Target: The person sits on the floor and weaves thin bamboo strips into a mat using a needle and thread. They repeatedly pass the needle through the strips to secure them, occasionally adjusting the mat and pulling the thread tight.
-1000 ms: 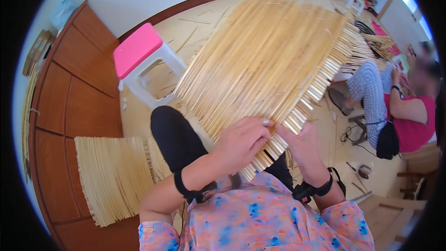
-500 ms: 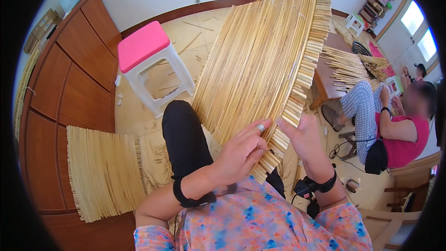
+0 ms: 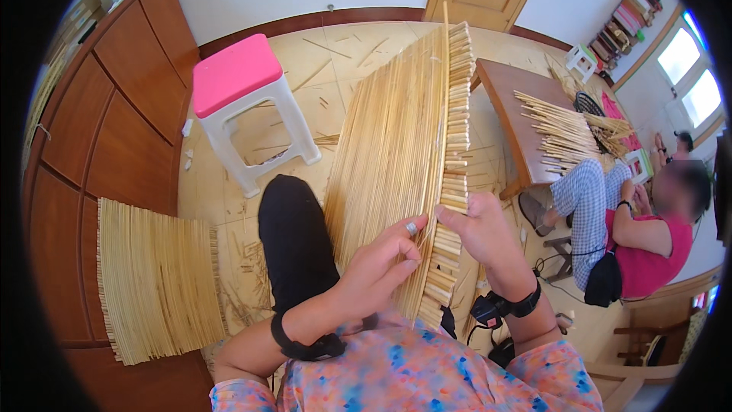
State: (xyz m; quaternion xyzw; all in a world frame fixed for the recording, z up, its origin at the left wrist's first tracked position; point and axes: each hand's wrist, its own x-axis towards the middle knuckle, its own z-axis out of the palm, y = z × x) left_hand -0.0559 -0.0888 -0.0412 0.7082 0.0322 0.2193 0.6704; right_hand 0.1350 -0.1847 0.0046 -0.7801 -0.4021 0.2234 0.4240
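Note:
A large mat of straw-coloured stalks leans away from my lap, its upper end farther off. Along its right side stick out many short stalk ends, with one long stalk lying lengthwise beside them. My right hand grips this edge, thumb on top and the other fingers curled, partly hidden. Palm down, my left hand rests on the mat just left of that thumb. Its ringed finger reaches to the edge, and the thumb is apart from it. Whether a thin thread lies between them is unclear.
A smaller stalk mat leans by the wooden cabinet at left. A pink-topped white stool stands ahead. Right, a table bears a stalk bundle; a person in pink sits near it. Stalk scraps litter the floor.
The mat's far end has swung left and lower in view. My left hand has shifted slightly left and down, its thumb now apart; my right hand stays at the edge.

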